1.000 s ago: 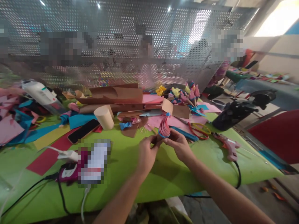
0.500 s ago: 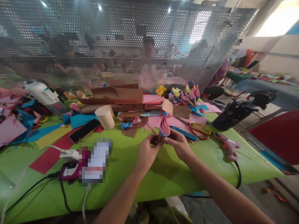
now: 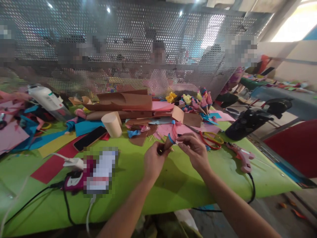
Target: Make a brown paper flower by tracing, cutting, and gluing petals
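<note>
Above your green bench [image 3: 183,191], a brown paper cone [image 3: 170,138] with pink swirled top is held by your left hand [image 3: 153,159]; your right hand [image 3: 198,152] has a narrow grip at its side, contact unclear. Right of the cone lie red-and-yellow-handled scissors [image 3: 210,134], then a pink glue gun [image 3: 244,158].

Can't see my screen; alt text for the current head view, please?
The left hand holds a small brown cone with a pink, blue-trimmed top above a green table; the right hand is at the top's edge. Scissors and a pink glue gun lie to the right, colored paper behind.
</note>
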`<state>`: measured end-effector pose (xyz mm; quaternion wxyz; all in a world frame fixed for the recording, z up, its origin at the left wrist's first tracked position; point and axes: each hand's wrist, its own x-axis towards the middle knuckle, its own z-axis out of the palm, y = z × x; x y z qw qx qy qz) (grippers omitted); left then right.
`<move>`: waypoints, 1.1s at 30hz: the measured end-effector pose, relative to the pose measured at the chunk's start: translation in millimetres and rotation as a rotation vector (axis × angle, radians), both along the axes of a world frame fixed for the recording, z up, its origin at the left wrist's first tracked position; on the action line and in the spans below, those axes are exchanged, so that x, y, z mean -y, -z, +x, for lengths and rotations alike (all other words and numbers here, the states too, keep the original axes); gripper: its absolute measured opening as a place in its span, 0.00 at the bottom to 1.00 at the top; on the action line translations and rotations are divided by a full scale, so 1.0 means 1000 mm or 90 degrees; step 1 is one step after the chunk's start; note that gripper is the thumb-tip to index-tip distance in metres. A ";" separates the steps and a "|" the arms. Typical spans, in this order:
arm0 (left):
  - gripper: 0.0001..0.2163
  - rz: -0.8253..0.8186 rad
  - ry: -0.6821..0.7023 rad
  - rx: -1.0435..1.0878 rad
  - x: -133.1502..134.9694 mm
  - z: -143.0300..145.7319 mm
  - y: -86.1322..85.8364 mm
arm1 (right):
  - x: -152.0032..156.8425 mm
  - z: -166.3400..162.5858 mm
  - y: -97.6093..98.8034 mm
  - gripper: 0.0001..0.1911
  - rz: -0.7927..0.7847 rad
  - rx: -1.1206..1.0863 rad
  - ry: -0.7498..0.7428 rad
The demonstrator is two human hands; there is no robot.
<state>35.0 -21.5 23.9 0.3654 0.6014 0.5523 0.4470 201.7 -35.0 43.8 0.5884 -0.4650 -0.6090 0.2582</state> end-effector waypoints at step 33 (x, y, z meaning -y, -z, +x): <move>0.09 0.033 0.136 0.074 -0.003 -0.002 0.002 | -0.016 -0.020 0.016 0.23 -0.180 -0.219 -0.186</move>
